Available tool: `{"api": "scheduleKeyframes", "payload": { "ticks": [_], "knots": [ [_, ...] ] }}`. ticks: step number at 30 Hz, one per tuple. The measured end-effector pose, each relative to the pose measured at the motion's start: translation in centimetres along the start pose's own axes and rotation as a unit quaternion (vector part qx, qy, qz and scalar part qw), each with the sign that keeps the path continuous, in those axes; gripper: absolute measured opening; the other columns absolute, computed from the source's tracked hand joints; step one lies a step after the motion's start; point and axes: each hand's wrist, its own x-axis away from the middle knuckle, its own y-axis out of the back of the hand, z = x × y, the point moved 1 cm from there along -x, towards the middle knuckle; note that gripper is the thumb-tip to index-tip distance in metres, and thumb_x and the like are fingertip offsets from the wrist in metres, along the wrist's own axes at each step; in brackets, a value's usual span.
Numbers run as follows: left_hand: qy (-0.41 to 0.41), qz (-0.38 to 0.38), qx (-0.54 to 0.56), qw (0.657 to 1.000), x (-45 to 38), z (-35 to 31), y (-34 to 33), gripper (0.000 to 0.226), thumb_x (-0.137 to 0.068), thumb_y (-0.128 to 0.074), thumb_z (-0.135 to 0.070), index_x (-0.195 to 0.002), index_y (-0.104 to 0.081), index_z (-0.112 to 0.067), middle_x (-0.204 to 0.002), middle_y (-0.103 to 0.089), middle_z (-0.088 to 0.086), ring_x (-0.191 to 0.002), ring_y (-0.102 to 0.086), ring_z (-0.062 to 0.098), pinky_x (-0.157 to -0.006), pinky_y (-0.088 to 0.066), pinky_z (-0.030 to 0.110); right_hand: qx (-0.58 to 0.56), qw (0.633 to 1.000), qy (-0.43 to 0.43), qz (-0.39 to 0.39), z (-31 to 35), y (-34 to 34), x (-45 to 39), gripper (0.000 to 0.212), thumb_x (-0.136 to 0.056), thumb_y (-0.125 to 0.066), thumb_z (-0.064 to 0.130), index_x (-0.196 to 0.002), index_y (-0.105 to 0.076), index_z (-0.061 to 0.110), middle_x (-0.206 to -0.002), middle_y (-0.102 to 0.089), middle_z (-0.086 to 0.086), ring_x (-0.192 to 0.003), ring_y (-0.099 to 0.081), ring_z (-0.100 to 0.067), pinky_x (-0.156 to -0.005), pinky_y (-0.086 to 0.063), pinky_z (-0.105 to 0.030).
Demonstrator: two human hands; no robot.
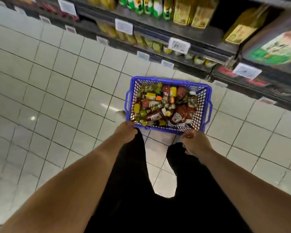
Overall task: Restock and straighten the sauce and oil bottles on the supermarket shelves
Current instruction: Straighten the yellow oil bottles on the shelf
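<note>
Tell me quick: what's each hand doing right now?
Left hand: closed on the near rim of the blue basket.
Right hand: closed on the same rim, further right.

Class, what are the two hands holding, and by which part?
Both hands, left and right, hold the blue basket by its near rim.

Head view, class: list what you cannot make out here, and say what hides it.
- Price tags: print blurred, too small.
- Bottles lower in the basket: buried under the top ones.
- Oil bottles: tops cut off by the upper edge.
- Left hand and right hand: fingertips hidden at the rim.
</note>
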Motion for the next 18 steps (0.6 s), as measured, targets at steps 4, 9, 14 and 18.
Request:
{"api": "scheduleKeyframes", "payload": {
  "ticks": [4,9,14,18],
  "knots": [
    [-0.017,0.009,-0.004,1.000,-5.4,0.7,-2.6,0.027,-0.097,-0.054,-0.012,-0.123,-0.060,-0.009,-0.125,-0.063,0.018,-0.110,-0.062,0.035,-0.087,-0.052,0.036,0.038,0.999,0.003,0.011,-0.2,-2.2,-5.0,0.003,-0.089,-0.063,0.026,-0.090,-0.066,0.027,-0.092,-0.069,-0.002,-0.085,-0.069,-0.023,-0.075,-0.064,-0.046],
    [-0.038,0.005,-0.043,0.998,-13.0,-0.1,-3.5,0.042,-0.091,-0.057,-0.020,-0.133,-0.051,-0.021,-0.109,-0.061,0.008,-0.100,-0.062,0.030,-0.086,-0.057,0.041,0.068,0.997,0.023,-0.001,1.3,-4.5,-12.6,0.014,-0.088,-0.066,0.028,-0.102,-0.063,0.031,-0.101,-0.070,0.003,-0.086,-0.065,-0.019,-0.069,-0.051,-0.028],
    [-0.084,-0.009,-0.008,0.996,-20.1,-1.6,-4.2,0.053,-0.090,-0.060,-0.021,-0.141,-0.045,-0.025,-0.102,-0.051,-0.007,-0.075,-0.054,0.009,-0.055,-0.043,0.025,0.096,0.991,0.094,-0.016,3.7,-6.5,-20.3,0.037,-0.089,-0.073,0.029,-0.124,-0.062,0.020,-0.099,-0.066,0.004,-0.074,-0.064,-0.009,-0.068,-0.050,-0.022],
    [-0.134,-0.019,-0.017,0.991,-24.2,-2.3,-4.9,0.062,-0.088,-0.063,-0.017,-0.145,-0.042,-0.027,-0.119,-0.053,-0.003,-0.098,-0.058,0.019,-0.059,-0.043,0.022,0.097,0.991,0.087,-0.036,5.0,-7.5,-25.3,0.051,-0.089,-0.073,0.027,-0.135,-0.054,0.017,-0.113,-0.066,-0.002,-0.091,-0.065,-0.022,-0.082,-0.059,-0.043]
  ]
}}
